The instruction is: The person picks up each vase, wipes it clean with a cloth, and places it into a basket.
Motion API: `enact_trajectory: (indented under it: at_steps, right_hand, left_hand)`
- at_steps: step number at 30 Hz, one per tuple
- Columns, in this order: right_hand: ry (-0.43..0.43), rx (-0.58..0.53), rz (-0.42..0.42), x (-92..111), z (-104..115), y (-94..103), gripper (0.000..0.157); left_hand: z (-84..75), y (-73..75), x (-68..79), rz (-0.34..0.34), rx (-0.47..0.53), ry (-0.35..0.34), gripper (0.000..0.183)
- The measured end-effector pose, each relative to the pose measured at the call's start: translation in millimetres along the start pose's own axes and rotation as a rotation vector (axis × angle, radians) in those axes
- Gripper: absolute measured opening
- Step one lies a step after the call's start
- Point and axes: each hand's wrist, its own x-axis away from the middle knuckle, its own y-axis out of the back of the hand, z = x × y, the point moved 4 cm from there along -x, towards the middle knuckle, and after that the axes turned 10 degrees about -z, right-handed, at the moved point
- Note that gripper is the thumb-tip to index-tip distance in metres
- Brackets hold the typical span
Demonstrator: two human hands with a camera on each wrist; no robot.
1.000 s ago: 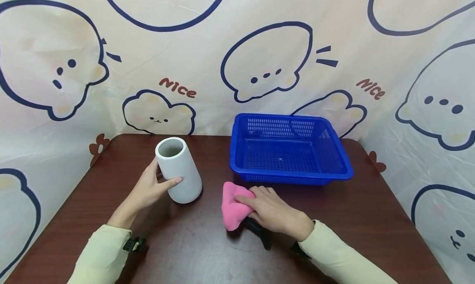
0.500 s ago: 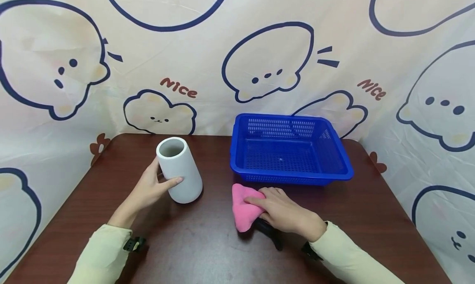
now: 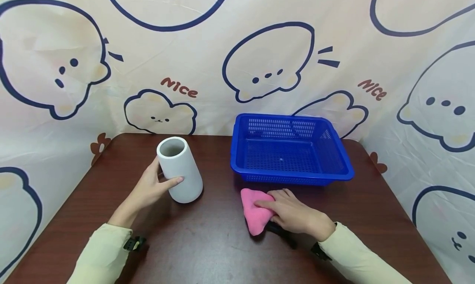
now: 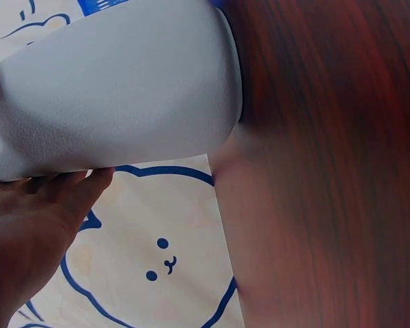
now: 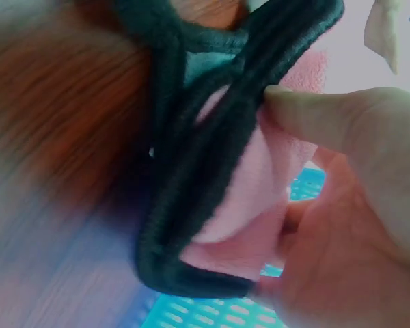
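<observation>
A pale grey, tapered vase (image 3: 185, 181) stands on the left part of the table, its round mouth facing up. My left hand (image 3: 146, 189) holds it from the left side, thumb across the front; in the left wrist view the fingers lie under the vase's long side. My right hand (image 3: 297, 214) pinches a folded pink fleecy cloth (image 3: 256, 216), thumb on top, close over the table in front of the basket. The right wrist view shows thick black edging (image 5: 205, 171) on this cloth, looping and hanging below the fingers.
A blue plastic basket (image 3: 291, 176) with perforated walls stands at the back right, just beyond my right hand. The brown wooden table (image 3: 208, 247) meets a cream curtain (image 3: 208, 111) printed with cartoon outlines at the back and sides.
My right hand has moved to the right with the pink cloth, the black edging trailing along. The left hand and the vase have stayed in place.
</observation>
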Motion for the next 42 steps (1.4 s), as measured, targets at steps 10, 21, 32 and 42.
enact_trajectory:
  at_steps: [10,21,32,42]
  right_hand:
    - [-0.036,-0.115,0.074,3,-3,1.1,0.051]
    - [-0.088,-0.142,0.103,5,-10,-16.4,0.074]
    - [-0.090,-0.114,0.176,7,-15,-27.1,0.099]
    - [-0.090,-0.148,0.152,14,-15,-25.7,0.099]
  left_hand:
    - [-1.9,2.0,-2.5,0.001,0.000,0.004,0.083]
    - [-1.4,3.7,-3.2,0.002,-0.003,-0.006,0.082]
    - [0.4,3.2,-2.0,0.005,-0.005,-0.007,0.080]
    - [1.1,1.3,-0.7,0.005,-0.004,-0.008,0.081]
